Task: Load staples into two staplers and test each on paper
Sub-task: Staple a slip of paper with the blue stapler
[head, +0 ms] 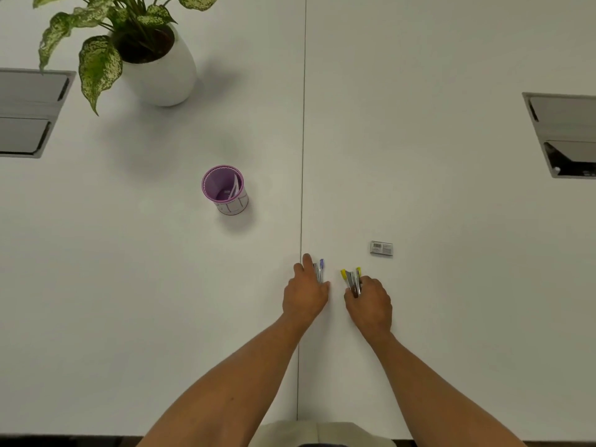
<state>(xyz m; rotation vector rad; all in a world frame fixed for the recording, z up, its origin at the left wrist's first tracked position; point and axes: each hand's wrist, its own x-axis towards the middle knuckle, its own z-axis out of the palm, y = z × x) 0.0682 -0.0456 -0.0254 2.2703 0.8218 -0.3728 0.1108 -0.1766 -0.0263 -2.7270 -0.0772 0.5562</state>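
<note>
My left hand [304, 293] grips a small purple stapler [320, 270] on the white table, its purple tip showing past my fingers. My right hand [369, 304] grips a small yellow stapler [351, 279] that is hinged open, its two yellow-tipped arms spread apart above my fingers. A small grey box of staples [381, 248] with a barcode label lies on the table just beyond and right of my right hand. A purple cup [224, 190] further left holds a folded piece of paper [236, 188].
A potted plant in a white pot [161, 72] stands at the far left. Two recessed cable boxes sit in the table, one at the left edge [29, 114] and one at the right edge [564, 137]. A seam [302, 156] runs down the table's middle.
</note>
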